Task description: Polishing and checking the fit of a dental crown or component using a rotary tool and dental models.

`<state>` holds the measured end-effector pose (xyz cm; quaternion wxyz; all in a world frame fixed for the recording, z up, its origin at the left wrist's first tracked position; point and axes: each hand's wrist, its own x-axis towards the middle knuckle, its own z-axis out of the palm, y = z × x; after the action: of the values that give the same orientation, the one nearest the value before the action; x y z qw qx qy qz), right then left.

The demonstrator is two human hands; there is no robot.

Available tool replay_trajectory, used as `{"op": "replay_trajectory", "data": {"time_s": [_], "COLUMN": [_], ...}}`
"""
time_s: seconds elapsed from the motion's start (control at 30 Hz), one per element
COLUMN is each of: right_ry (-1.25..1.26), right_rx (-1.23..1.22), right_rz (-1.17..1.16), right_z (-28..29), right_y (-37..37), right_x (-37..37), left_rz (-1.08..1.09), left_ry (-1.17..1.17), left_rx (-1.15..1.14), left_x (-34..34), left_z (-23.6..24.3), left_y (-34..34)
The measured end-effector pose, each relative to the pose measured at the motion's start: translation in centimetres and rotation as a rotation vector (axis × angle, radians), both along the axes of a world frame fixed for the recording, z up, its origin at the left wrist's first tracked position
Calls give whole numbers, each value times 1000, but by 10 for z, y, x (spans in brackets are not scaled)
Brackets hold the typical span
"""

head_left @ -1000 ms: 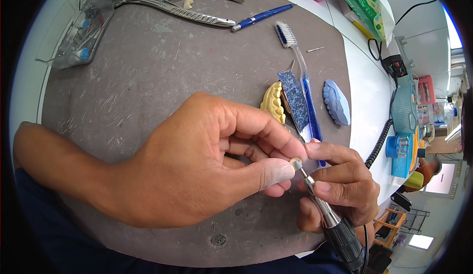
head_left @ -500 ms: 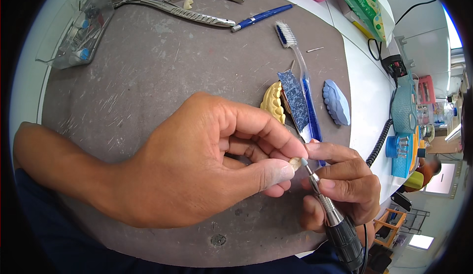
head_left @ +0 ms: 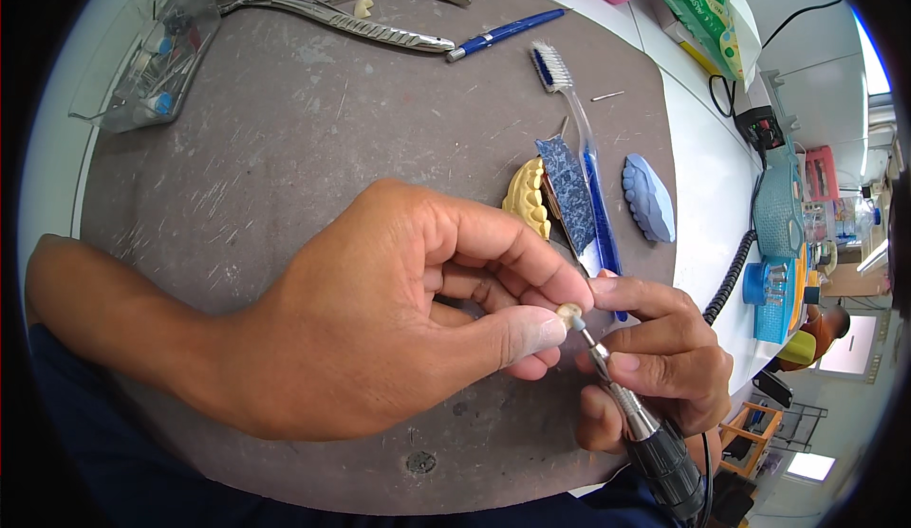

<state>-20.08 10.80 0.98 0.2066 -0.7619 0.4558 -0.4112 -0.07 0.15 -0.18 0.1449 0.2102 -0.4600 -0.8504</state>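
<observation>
Between its thumb and index finger, my left hand (head_left: pixel 380 324) pinches a small cream-coloured dental crown (head_left: pixel 568 311). My right hand (head_left: pixel 664 343) grips a rotary handpiece (head_left: pixel 638 414), metal in front and black behind, like a pen. Its pale blue-grey tip (head_left: pixel 578 322) touches the crown or is very close to it. The fingertips of both hands nearly meet there. Just beyond them lie a yellow dental cast (head_left: pixel 527 198), a strip of blue mottled abrasive paper (head_left: pixel 567 191) and a toothbrush (head_left: pixel 600 207) with a blue and clear handle.
A blue dental cast (head_left: pixel 647 198) lies at the mat's right. Farther off are metal pliers (head_left: pixel 351 27), a small tooth-coloured piece (head_left: pixel 362 7), a blue pen (head_left: pixel 508 33) and a thin metal bur (head_left: pixel 607 95). A clear box (head_left: pixel 142 63) of small tools stands far left. A coiled cord (head_left: pixel 733 277) runs along the right.
The handpiece tip has shifted slightly down and left against the crown, and the crown has turned a little in my left fingers. My left arm stays in place.
</observation>
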Motion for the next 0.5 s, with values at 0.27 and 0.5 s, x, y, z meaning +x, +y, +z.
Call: {"op": "replay_trajectory", "data": {"time_s": [0.27,0.5], "right_ry": [-6,33], "right_rx": [32,-3], "right_rz": [0,4], "right_z": [4,3], "right_y": [-1,-3], "right_x": [2,2], "left_rz": [8,7], "left_ry": [11,14], "left_rx": [-17,-40], "left_x": [0,0], "left_z": [-1,-1], "left_y": [1,0]}}
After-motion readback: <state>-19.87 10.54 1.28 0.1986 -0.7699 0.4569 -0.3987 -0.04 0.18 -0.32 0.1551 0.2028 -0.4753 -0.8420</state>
